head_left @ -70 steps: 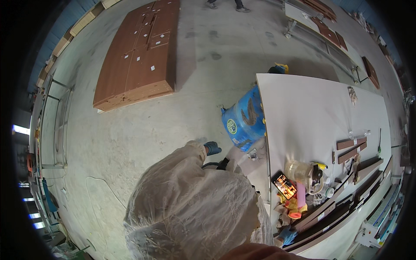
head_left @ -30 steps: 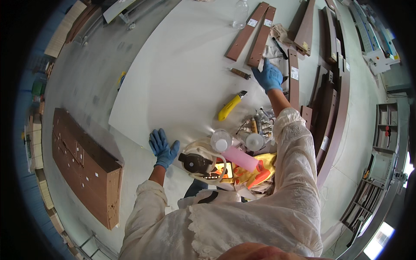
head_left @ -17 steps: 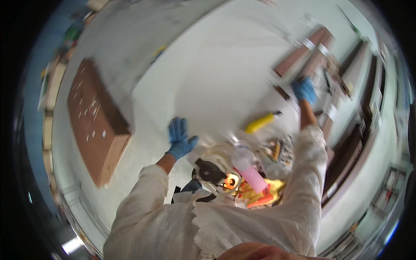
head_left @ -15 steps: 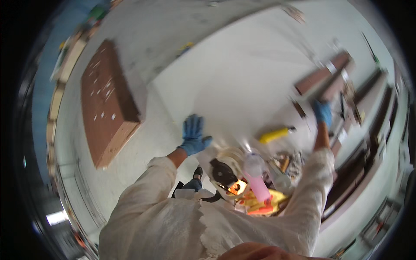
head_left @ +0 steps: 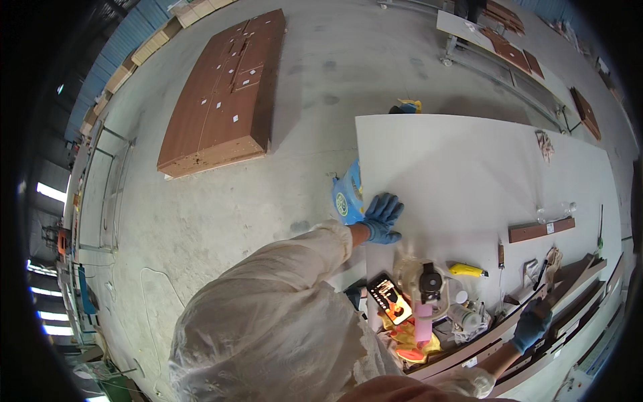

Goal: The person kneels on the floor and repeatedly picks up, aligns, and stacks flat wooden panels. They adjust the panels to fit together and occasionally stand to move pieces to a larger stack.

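Observation:
My left hand [head_left: 384,219], in a blue glove, lies flat with fingers spread on the left edge of the white table [head_left: 462,181]. At the lower right, my right hand [head_left: 534,325], also gloved, is closed around one of several long brown board strips [head_left: 569,289] lying side by side along the table's near right edge. Its palm side is hidden. A shorter brown strip [head_left: 524,233] lies further in, beside a clear plastic bottle [head_left: 556,212]. Between my hands are a yellow utility knife [head_left: 467,270], a screwdriver [head_left: 500,254] and a roll of tape with a dark round object [head_left: 430,281].
Near me on the table are a phone [head_left: 390,299], a pink bottle [head_left: 423,323] and a yellow-orange cloth [head_left: 408,345]. A blue bucket [head_left: 346,197] stands beside the table's left edge. Stacked brown panels [head_left: 221,94] lie on the floor, far left. Another table [head_left: 469,32] stands far right.
My view has swung right and levelled. My right hand has come nearer to me, onto the long strips; of two shorter strips lying together, one remains there. My left hand stays flat on the table edge.

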Available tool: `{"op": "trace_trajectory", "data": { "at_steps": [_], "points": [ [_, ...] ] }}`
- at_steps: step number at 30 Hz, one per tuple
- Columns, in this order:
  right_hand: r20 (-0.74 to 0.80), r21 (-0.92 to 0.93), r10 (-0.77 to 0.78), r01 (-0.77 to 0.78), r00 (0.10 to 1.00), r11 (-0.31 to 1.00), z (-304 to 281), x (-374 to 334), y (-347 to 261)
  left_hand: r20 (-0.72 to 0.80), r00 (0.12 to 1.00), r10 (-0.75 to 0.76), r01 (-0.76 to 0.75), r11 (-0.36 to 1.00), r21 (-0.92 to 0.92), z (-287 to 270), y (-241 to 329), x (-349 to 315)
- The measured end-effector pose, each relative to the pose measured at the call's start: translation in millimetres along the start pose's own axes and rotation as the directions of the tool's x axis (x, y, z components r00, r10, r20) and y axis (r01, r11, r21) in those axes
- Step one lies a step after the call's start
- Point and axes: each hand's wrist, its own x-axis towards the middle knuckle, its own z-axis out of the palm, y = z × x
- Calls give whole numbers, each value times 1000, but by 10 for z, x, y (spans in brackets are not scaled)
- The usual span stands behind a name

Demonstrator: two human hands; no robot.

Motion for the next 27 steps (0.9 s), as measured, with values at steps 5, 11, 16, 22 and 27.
{"op": "trace_trajectory", "data": {
  "at_steps": [5,11,16,22,27],
  "points": [
    [434,-336,-120,284,893,898,320,-1041,4,37,995,92,-87,990,-115,-89,-177,78],
    [-261,-85,-192,176,946,981,647,-2805,405,-351,931,-100,-173,726,-665,-51,-747,-420],
    [-448,-376,-349,180,823,909,1317,-3764,893,-316,949,13,-249,645,-722,-58,-966,-1443],
    [-647,-506,-373,-9,664,862,1399,-4209,1180,-189,886,423,-429,597,-678,-122,-371,-2069],
    [-581,-801,-531,-549,616,239,971,-4224,1212,43,845,532,-324,576,-751,-131,74,-2145]
  ]
}}
